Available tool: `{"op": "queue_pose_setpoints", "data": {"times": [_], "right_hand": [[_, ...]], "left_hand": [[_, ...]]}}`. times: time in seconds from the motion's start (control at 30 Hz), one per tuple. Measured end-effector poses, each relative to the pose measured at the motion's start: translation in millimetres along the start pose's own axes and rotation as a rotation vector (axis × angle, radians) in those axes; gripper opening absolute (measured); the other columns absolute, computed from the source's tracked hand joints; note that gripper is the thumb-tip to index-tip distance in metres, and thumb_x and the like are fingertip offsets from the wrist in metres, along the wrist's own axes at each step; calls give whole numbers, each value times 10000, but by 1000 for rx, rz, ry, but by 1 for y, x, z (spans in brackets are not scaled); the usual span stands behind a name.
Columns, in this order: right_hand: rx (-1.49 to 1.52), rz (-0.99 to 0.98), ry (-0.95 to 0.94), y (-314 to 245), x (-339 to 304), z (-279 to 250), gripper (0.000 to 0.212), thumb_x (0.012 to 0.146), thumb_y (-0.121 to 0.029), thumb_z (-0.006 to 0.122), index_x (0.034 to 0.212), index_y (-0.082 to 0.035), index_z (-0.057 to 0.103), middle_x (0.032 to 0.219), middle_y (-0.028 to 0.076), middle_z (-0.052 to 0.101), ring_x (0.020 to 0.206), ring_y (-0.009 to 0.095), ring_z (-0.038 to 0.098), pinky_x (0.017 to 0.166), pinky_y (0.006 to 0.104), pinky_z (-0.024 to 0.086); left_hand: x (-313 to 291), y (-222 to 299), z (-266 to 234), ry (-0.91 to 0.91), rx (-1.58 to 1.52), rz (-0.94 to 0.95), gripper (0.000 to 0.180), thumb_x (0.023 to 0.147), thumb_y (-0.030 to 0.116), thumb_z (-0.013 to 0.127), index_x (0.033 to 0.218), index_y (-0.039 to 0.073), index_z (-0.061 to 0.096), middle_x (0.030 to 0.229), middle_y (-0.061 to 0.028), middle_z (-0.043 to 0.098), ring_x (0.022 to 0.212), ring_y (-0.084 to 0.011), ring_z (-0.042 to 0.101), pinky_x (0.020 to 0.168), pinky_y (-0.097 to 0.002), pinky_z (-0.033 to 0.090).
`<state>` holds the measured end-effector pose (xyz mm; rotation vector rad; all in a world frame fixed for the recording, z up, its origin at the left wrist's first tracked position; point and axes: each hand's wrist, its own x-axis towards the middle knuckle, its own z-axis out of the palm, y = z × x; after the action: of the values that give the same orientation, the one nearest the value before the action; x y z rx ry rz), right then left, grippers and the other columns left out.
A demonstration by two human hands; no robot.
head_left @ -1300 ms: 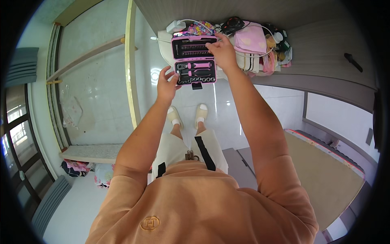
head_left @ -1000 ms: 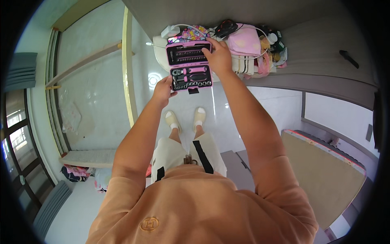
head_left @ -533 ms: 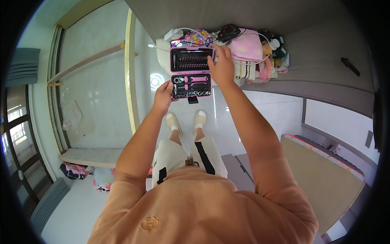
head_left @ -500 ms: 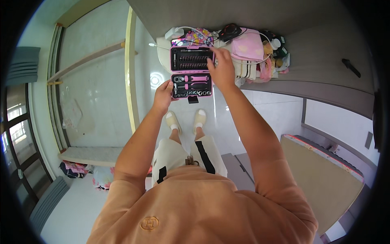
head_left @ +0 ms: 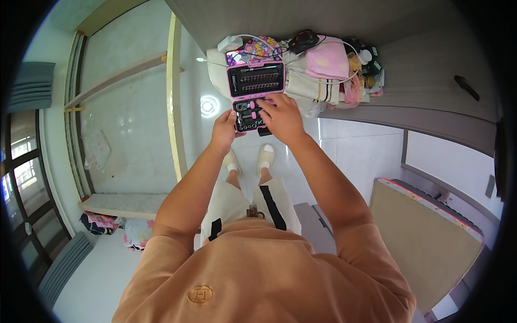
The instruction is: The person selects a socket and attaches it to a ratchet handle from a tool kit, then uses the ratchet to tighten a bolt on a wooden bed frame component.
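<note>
An opened pink and black tool case (head_left: 255, 97) is held in front of me over the floor. Its far half, the lid, carries rows of small bits (head_left: 260, 82). In the near half lie a ratchet wrench (head_left: 243, 106), a pink and black handle (head_left: 246, 116) and a row of sockets (head_left: 249, 127). My left hand (head_left: 224, 128) grips the near half's left edge, thumb on the rim and fingers underneath. Over that half's right side is my right hand (head_left: 284, 118), fingers stretched out across the tool handles and partly hiding them. No tool is seen lifted out.
Beyond the case, a pale surface holds a pink cloth (head_left: 327, 59), a black cable bundle (head_left: 304, 41), a white adapter (head_left: 230, 43) and several bottles. A bare wooden frame (head_left: 174, 97) stands at left. A beige panel (head_left: 420, 242) leans at lower right.
My right hand has moved from the lid's right edge down and left onto the near half's tools. The case's near half and my left hand have shifted slightly right.
</note>
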<state>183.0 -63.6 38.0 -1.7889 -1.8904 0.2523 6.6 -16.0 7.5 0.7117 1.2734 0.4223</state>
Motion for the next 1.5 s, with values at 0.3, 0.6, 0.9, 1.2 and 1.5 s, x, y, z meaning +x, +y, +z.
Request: {"op": "queue_pose_setpoints", "data": {"times": [0.3, 0.6, 0.9, 1.2, 1.5], "right_hand": [[-118, -93, -162, 10, 28, 17, 92, 738, -171, 661, 807, -112, 647, 801, 49, 567, 815, 239, 562, 716, 376, 452], [-94, -63, -155, 13, 25, 14, 188, 722, -180, 676, 893, -107, 652, 886, 43, 582, 859, 240, 569, 759, 378, 470], [-328, -110, -377, -11, 65, 35, 244, 630, -210, 746, 806, -71, 649, 842, 71, 597, 858, 239, 607, 723, 369, 506], [-230, -192, -313, 5, 64, 37, 134, 758, -166, 605, 815, -45, 614, 836, 99, 597, 830, 266, 615, 703, 377, 522], [529, 535, 437, 0, 49, 6, 188, 873, -214, 565, 958, -50, 530, 783, 158, 604, 712, 316, 600, 647, 380, 469]], "left_hand": [[6, -1, 3, 15, -15, -11, 348, 972, 285, 390, 1166, 27, 521, 910, -63, 609, 751, -155, 612, 656, -345, 555], [17, 16, -4, 2, 8, -63, 355, 963, 272, 421, 1176, 3, 510, 908, -68, 619, 752, -163, 624, 650, -335, 572], [20, 18, -6, -44, -27, -103, 350, 959, 287, 432, 1156, 11, 519, 892, -71, 622, 754, -169, 623, 669, -344, 576], [20, 19, -6, -62, -50, -107, 332, 961, 278, 435, 1162, 28, 520, 912, -64, 624, 776, -178, 625, 689, -352, 572], [22, 18, -6, -47, -46, -110, 331, 961, 267, 437, 1159, 19, 532, 894, -64, 622, 749, -172, 621, 666, -345, 578]]}}
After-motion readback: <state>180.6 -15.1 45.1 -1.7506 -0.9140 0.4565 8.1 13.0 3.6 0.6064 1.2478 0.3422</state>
